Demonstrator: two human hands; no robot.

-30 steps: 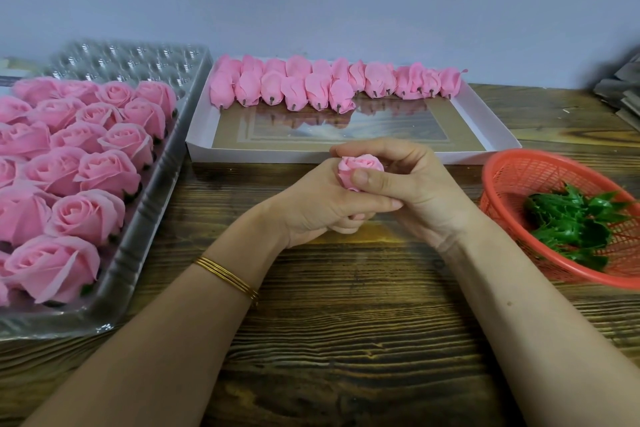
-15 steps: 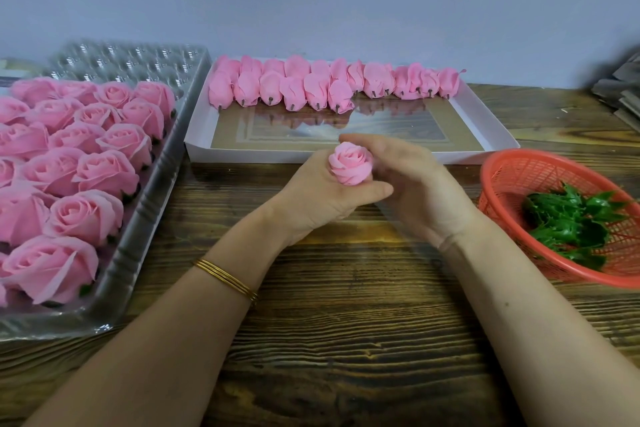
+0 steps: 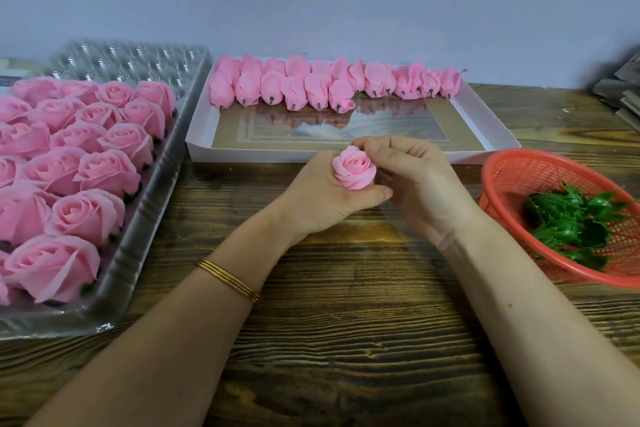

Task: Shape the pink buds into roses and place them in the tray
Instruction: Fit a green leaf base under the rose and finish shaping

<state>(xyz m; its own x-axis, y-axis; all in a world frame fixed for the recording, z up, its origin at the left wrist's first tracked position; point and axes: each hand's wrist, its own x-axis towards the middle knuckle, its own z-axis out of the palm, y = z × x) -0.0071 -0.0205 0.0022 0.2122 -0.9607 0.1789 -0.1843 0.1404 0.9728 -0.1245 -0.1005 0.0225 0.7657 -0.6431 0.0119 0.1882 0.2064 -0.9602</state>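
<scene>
One pink bud [image 3: 354, 168] stood upright in the left hand [image 3: 322, 198], whose fingers and thumb curled round its base above the middle of the table [image 3: 346, 340]. A second earlier the right hand [image 3: 415, 184] had covered it. That hand had since drawn back to the upper right petal, fingers curled — pinching or not, I could not tell — and the whorl showed fully. The tray [image 3: 138, 218] stayed at the left edge.

Dark grained wooden worktop [image 3: 346, 357], clear plastic tray [image 3: 138, 246] along its left edge, shallow white box [image 3: 491, 121] at the far edge just beside it, red mesh basket [image 3: 498, 166] at the right edge, grey stack [image 3: 620, 94] in the far right corner.
</scene>
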